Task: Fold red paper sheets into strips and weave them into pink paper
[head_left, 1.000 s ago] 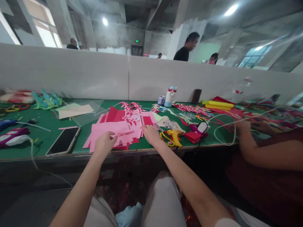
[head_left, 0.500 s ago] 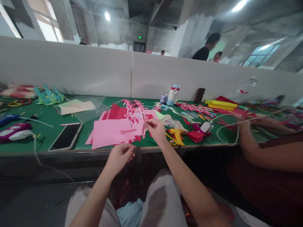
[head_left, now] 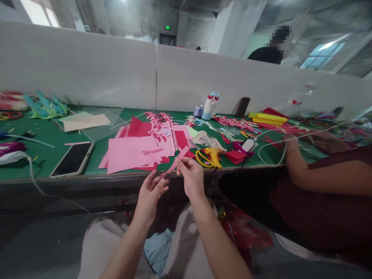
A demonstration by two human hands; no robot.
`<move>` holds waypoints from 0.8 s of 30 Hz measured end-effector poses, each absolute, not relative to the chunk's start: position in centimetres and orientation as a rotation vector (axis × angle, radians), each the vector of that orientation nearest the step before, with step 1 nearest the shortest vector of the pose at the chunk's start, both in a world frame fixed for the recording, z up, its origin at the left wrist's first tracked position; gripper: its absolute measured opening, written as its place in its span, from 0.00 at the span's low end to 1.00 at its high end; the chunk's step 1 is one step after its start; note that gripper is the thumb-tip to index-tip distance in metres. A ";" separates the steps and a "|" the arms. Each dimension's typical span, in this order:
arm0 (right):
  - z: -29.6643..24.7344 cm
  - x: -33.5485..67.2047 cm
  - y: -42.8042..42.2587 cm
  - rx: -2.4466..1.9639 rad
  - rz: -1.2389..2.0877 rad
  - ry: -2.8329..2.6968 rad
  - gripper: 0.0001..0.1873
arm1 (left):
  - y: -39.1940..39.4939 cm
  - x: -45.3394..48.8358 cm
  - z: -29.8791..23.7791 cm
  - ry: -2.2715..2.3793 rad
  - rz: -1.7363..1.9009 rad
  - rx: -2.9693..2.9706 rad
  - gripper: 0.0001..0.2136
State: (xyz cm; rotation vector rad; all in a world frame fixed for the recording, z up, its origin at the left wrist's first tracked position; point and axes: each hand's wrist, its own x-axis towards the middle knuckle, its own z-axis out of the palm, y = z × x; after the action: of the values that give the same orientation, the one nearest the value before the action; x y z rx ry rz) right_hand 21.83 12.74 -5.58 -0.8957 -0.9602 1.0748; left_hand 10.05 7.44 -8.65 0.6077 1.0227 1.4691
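Note:
My right hand (head_left: 192, 178) pinches a narrow pink paper strip (head_left: 173, 166) between thumb and fingertips, just in front of the table edge. The strip slants from upper right to lower left. At its lower end is my left hand (head_left: 151, 192), with its fingers apart; whether the fingertips touch the strip I cannot tell. Beyond the hands, pink paper sheets (head_left: 128, 153) lie over red ones on the green table. Behind these are folded pink-and-red paper pieces (head_left: 158, 124). Yellow-handled scissors (head_left: 203, 159) and a yellow glue gun (head_left: 214, 155) lie right of the strip.
A phone (head_left: 72, 159) lies on the left of the table (head_left: 43, 159). A white bottle (head_left: 208, 107) and a can (head_left: 198, 111) stand near the grey partition (head_left: 101, 73). At right, a co-worker's arm (head_left: 319, 172) reaches over the table, near a white cable (head_left: 259, 155).
My right hand has drawn the pink strip back from the papers toward the table edge. My left hand's fingers have spread and come close to the strip. The view has tilted down slightly.

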 end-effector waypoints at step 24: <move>-4.7 23.0 10.8 -0.978 0.847 -1.225 0.08 | 4.5 7.9 -5.4 0.921 0.900 0.695 0.17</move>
State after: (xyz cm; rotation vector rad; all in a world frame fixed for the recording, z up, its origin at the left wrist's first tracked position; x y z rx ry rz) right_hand 22.96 10.82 -4.68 -0.9783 -1.2252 0.8466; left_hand 7.87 4.52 -5.42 0.6952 0.9205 0.8995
